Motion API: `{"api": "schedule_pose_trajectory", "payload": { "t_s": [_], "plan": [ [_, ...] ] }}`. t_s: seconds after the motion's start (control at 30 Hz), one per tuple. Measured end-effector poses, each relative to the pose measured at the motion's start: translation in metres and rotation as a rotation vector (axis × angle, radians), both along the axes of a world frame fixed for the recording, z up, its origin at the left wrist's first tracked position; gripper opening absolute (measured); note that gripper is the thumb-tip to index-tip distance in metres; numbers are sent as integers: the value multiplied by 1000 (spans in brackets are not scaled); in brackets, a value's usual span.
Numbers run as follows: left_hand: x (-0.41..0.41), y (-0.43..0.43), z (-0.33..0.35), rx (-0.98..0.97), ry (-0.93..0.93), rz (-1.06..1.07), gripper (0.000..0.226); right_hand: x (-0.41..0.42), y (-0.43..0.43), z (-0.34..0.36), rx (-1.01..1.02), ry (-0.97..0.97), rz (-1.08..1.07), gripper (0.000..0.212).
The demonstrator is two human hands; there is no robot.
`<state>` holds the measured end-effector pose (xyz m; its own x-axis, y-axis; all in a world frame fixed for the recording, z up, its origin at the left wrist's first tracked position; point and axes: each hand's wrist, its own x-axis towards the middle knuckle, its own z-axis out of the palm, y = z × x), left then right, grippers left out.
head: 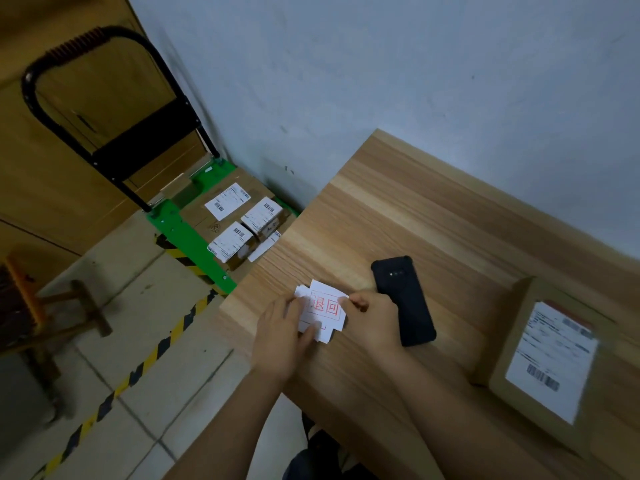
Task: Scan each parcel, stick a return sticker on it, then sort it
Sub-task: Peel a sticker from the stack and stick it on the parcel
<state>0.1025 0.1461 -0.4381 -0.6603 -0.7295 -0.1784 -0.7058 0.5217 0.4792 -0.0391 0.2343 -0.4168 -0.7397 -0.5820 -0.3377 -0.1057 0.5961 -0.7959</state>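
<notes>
left hand (282, 337) grips a small stack of white stickers (323, 306) from the left, thumb over the top sheet and fingers (309, 336) curled beneath; right hand (375, 320) pinches the right edge of the top sticker between thumb and forefinger; the top sheet bears red characters in a red frame; the stack is held just over the near left corner of the table (415, 202), and i cannot tell whether it touches the wood; a black handset (403, 299) lies flat on the table just right of the stickers, back up, its near end partly hidden by the right hand; a brown parcel (550, 358) sits on the table at the right, well apart from the hands, with a white barcode label on its top face; beyond the table's left edge a green cart (180, 230) with a black handle stands on the floor against the wall (381, 64), carrying several brown boxes (239, 216) with white labels; yellow and black tape (149, 362) runs along the tiled floor; a wooden stool (79, 306) stands at the far left, blurred.
</notes>
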Motion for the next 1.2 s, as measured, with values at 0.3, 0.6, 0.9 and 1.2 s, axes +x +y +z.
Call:
{"api": "schedule_pose_trajectory", "payload": {
  "t_s": [0.3, 0.6, 0.9, 1.2],
  "plan": [
    [-45, 7, 73, 311, 462, 307, 37, -32, 8, 74, -293, -111, -174, 9],
    [-106, 43, 193, 425, 857, 298, 8, -66, 60, 167, -468, -38, -144, 9],
    [-135, 90, 254, 323, 922, -3, 11, -109, 115, 251, -495, 296, -1, 5],
    [-160, 123, 281, 373, 998, -9, 9, -115, 156, 265, -607, 191, -49, 7]
  ]
}}
